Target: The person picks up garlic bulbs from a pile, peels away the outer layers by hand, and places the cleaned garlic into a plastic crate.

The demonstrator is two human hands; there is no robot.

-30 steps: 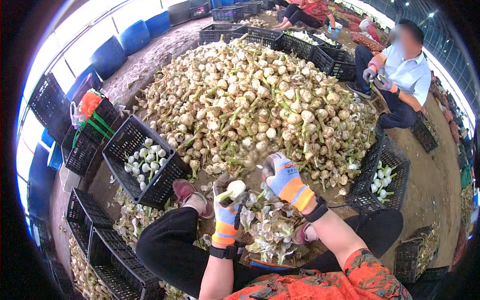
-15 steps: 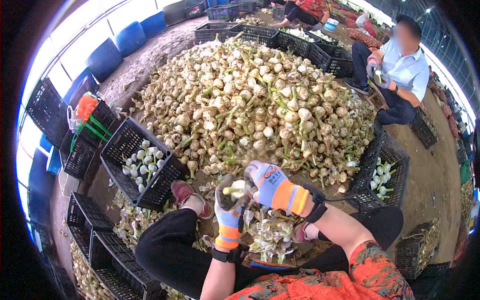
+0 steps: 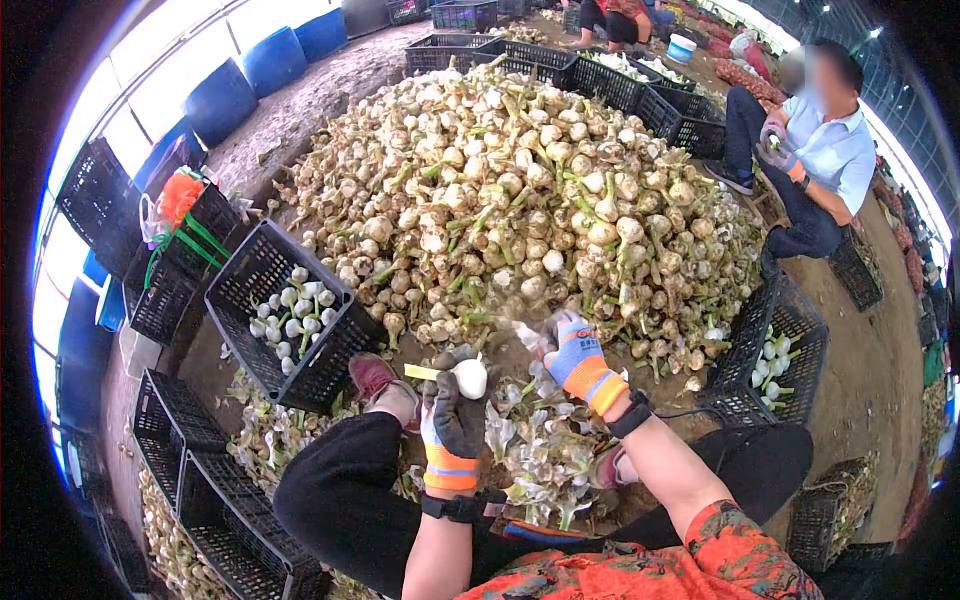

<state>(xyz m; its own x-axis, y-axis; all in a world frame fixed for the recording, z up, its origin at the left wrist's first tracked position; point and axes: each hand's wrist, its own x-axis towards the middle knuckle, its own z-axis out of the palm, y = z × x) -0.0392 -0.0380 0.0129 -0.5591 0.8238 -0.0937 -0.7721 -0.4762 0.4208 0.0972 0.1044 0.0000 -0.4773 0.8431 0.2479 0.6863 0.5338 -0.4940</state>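
Row of blue barrels (image 3: 273, 66) along bright left wall (image 3: 165, 55), orange bag (image 3: 181, 197) with green straps (image 3: 200, 246) at left, white-and-blue bucket (image 3: 681, 48) at rear, seated co-worker (image 3: 828, 150) in light-blue shirt (image 3: 845, 165) at right, reddish sacks (image 3: 748, 82) beyond, metal roof framing (image 3: 790, 25) at upper right.

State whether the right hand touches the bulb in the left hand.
Apart. The head view shows ground between the right hand and the bulb in the left hand.
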